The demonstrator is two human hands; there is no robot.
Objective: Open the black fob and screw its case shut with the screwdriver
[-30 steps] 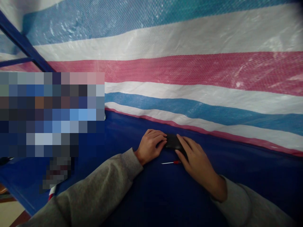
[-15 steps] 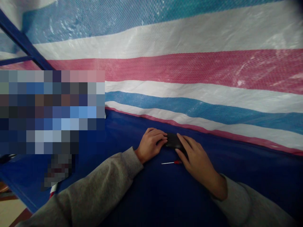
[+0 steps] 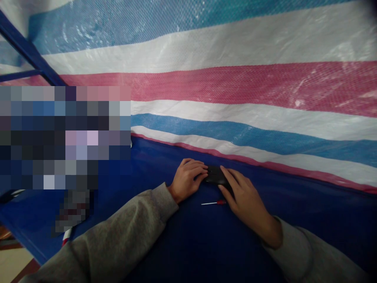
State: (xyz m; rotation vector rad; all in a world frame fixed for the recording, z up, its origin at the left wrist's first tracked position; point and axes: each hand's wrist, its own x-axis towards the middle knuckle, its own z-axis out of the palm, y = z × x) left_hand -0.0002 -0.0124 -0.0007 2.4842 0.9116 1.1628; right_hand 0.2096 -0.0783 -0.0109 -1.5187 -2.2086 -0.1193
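Note:
A black computer mouse (image 3: 216, 175) lies on the dark blue surface (image 3: 188, 243), with both of my hands on it. My left hand (image 3: 189, 179) grips its left end, fingers curled over the top and thumb in front. At the other end, my right hand (image 3: 246, 194) wraps round the mouse with thumb and fingers, hiding that part. Just in front of the mouse lies a small screwdriver (image 3: 213, 203) with a thin metal shaft and a red handle; my right hand is close to its handle end.
Striped plastic sheeting (image 3: 224, 86) in red, white and blue rises behind the surface. A blue metal frame (image 3: 32, 51) stands at the upper left. A pixelated patch covers the left side. Below it, a red and white object (image 3: 67, 235) shows beside my left sleeve.

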